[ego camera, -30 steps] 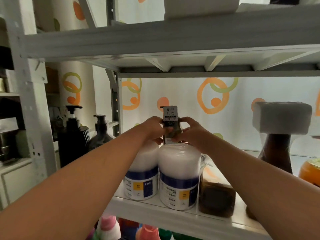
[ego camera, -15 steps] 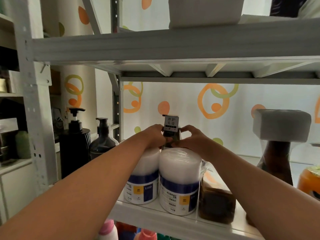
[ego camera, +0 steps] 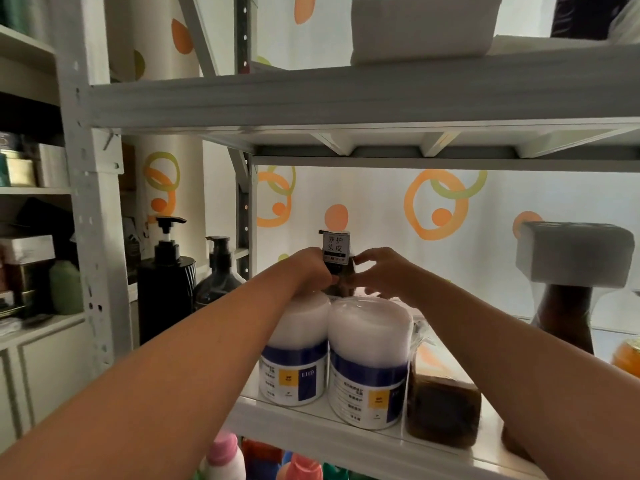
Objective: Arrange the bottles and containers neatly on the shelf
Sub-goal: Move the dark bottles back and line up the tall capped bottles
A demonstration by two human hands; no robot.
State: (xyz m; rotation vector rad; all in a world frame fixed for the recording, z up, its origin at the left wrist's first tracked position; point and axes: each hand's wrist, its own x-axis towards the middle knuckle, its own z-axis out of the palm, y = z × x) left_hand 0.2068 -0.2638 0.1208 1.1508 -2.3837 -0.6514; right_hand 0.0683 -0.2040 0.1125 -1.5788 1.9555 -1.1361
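Landmark for all positions: the front white tub with the blue band, standing at the front edge of the middle shelf.

Grip state: my left hand and my right hand are both closed around the dark bottle, one on each side of its body. The fingers of each hand wrap the bottle from the side; the thumbs sit toward me. The bottle is clamped between the two hands.

Bottle position: directly behind the front white tub and above its lid. It stands upright. A white tag with dark characters sits on its neck, above my fingers. Whether its base rests on the shelf cannot be told; the tub and my hands hide it.

Adjacent items, relative to the front white tub:
- Second white tub: just beside it on the left, touching or nearly so, set slightly further back.
- Brown block in clear wrap: just beside it on the right.
- Brown bottle with a white block-shaped cap: well to the right, further back.
- Two black pump bottles: well to the left, beyond the shelf upright.
- Pink-capped bottle: on the level below, to the left.
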